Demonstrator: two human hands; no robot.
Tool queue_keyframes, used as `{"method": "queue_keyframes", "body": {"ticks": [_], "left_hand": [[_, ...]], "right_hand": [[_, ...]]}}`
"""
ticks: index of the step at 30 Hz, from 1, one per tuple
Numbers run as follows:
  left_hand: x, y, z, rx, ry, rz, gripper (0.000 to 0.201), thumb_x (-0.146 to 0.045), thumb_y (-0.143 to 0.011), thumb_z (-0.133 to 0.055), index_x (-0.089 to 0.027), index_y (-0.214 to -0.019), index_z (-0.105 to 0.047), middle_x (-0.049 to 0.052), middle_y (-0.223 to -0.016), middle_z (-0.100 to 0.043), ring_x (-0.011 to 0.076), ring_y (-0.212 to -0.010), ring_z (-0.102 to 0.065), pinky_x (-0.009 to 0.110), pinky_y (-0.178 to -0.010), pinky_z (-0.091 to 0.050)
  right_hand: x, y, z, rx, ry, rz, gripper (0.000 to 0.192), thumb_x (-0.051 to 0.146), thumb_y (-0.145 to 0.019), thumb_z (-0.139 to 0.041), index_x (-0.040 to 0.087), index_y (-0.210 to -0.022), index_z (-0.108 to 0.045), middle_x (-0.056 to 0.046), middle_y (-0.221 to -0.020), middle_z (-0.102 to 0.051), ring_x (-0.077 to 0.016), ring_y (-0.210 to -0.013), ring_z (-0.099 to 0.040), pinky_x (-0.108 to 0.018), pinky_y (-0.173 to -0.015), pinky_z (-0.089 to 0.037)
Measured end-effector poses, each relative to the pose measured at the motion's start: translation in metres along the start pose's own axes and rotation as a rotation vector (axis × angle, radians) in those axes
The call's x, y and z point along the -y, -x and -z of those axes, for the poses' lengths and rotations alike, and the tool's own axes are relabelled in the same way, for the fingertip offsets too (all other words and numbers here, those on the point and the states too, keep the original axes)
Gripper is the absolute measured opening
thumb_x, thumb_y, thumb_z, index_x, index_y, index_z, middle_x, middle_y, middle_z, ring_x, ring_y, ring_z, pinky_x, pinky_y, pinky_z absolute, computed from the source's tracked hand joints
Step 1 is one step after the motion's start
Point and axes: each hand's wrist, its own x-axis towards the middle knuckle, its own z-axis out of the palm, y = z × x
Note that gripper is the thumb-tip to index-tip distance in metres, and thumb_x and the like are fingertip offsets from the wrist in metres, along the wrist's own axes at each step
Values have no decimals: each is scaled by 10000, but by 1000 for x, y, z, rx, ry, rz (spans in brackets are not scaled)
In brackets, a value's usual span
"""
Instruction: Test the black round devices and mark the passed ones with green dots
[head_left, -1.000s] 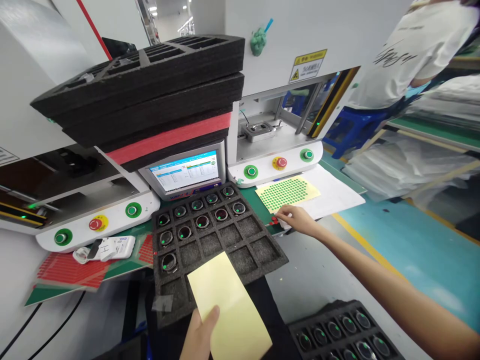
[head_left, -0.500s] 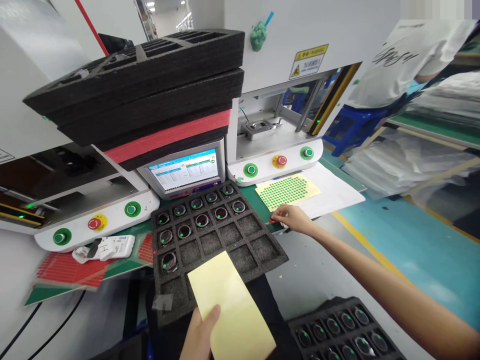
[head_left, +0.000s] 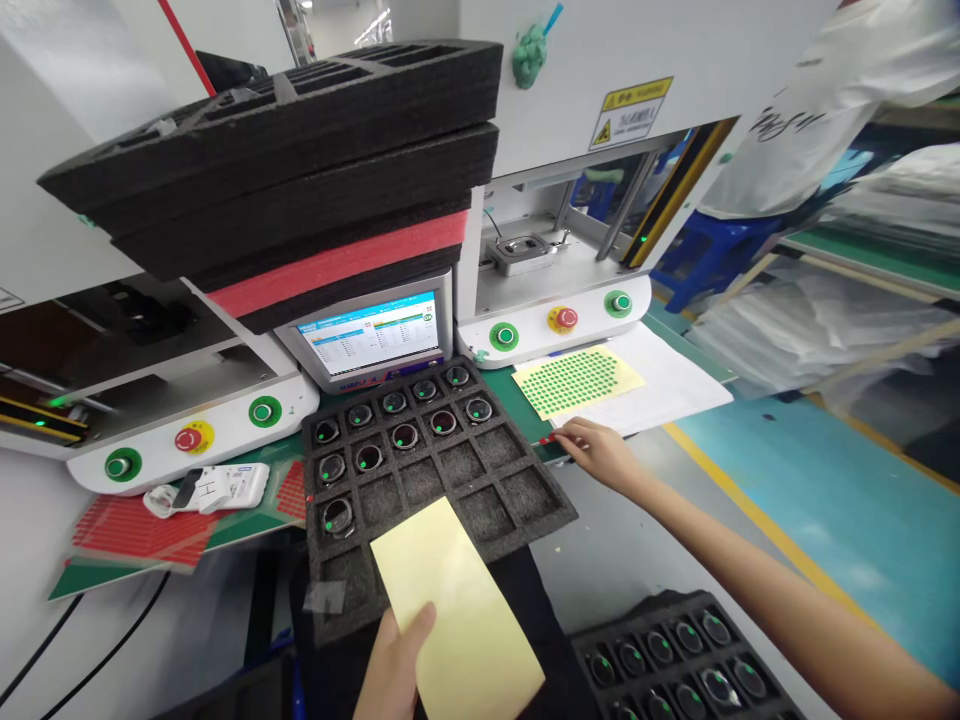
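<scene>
Not much moved really. The right hand slid a touch further right along the bench edge, its fingertips now on the small red bit. The left hand shifted its blank yellow sheet slightly lower.

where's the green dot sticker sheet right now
In the head view, the dot sheet lies right of centre on white paper, just below the red button, beyond the right hand.
</scene>
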Motion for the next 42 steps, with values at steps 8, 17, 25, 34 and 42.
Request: {"method": "queue_keyframes", "body": {"ticks": [8,17,25,34,42], "left_hand": [[3,-1,1,-12,-3,0,528,-374,-559,-862,-105,-987,-711,168,-959,-773,385,-1032,-687,482,-974,-492],[1,2,0,-18,5,6,484,-340,-605,-838,-108,-1004,-694,163,-977,-771,363,-1017,-695,461,-974,-493],[-1,8,1,-19,-15,1,426,-336,-642,-822,-101,-972,-689,173,-1021,-762,369,-1043,-684,454,-934,-511],[9,-1,12,-77,-134,-69,453,-408,-601,-857,-114,-896,-681,170,-957,-764,416,-1060,-656,529,-998,-443],[-2,17,17,-71,-215,-47,491,-498,-606,-834,-123,-901,-714,162,-976,-765,424,-1075,-639,492,-957,-467]], "right_hand": [[5,6,-8,-3,222,99,207,308,-967,-526,133,-947,-636,-60,-890,-651,-160,-821,-629,-317,-721,-536],[10,4,-10,37,410,106,152,235,-966,-526,131,-896,-612,-30,-853,-621,-134,-781,-599,-268,-667,-501],[14,0,-11,115,531,93,135,195,-946,-552,134,-831,-589,2,-812,-593,-118,-736,-579,-243,-617,-485],[26,1,-18,98,595,43,105,154,-911,-599,120,-812,-589,-8,-827,-602,-102,-696,-565,-214,-567,-466],[35,-3,-20,-60,457,-47,206,145,-889,-605,135,-694,-543,21,-694,-561,-86,-596,-509,-200,-508,-392]]}}
